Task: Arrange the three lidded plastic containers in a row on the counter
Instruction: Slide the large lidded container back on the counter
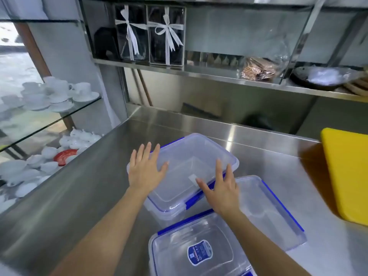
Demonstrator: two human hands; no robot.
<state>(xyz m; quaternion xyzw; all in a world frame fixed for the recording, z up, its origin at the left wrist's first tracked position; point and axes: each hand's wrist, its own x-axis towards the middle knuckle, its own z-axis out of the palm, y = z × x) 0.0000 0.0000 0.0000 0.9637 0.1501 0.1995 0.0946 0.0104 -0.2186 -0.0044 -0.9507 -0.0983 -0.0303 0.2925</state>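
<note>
From my head camera, my left hand (pixel 146 169) lies flat and spread on the far-left corner of the far container (pixel 185 172), fingers loose and clasping nothing; my right hand (pixel 221 193) rests the same way, fingers splayed, at that lid's right edge, its thumb on the lid and its heel over the blue clip there. So both hands are unclenched, pressing or steadying rather than gripping. The far container sits between my palms on the steel counter (pixel 278 166). Just under and to the right of my right hand lies the second container (pixel 274 210), touching or nearly touching the first. Nearest me, below my right wrist, is the labelled container (pixel 199 250), partly cut off by the frame's bottom edge. I judge the job barely under way: the three are bunched in a cluster at differing angles, not a line. Each needs sliding apart and squaring up, with free counter to my left and the yellow board (pixel 346 176) limiting room on my right.
</note>
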